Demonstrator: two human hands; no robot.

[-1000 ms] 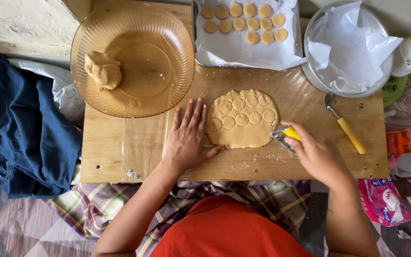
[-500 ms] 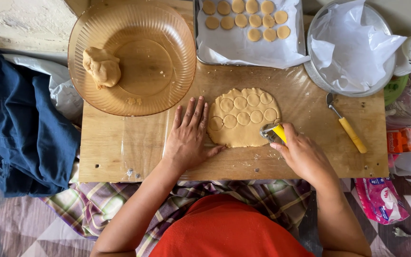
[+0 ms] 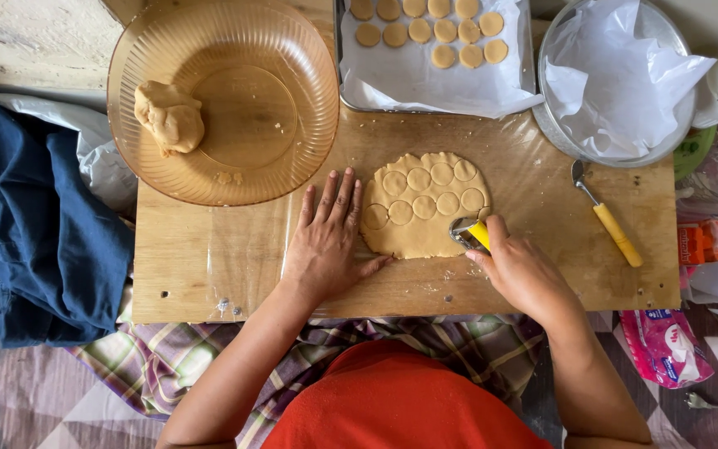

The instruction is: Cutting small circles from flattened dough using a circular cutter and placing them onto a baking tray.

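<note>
Dough sheet point(image 3: 425, 218): flat, pale tan, rolled thin, rough-edged and roughly round; many circles already pressed into its upper and middle part, lower part plain. Lies near the middle of the wooden surface point(image 3: 209, 266), just below the tray.
Cutter point(image 3: 467, 234): small round metal ring with a yellow handle; sits on the lower right edge of the dough sheet, long axis slanting, ring toward the upper left, handle back toward the right hand.
Right hand point(image 3: 525, 270): fingers closed around the cutter.
Left hand point(image 3: 324, 245): flat on the surface, fingers spread and holding nothing, thumb touching the dough sheet's left edge.
Bowl point(image 3: 292, 150): amber, ribbed; holds a dough lump point(image 3: 169, 116).
Tray point(image 3: 434, 83): paper-lined, cut rounds in rows.
Spatula point(image 3: 608, 214): yellow handle, lying apart at right.
</note>
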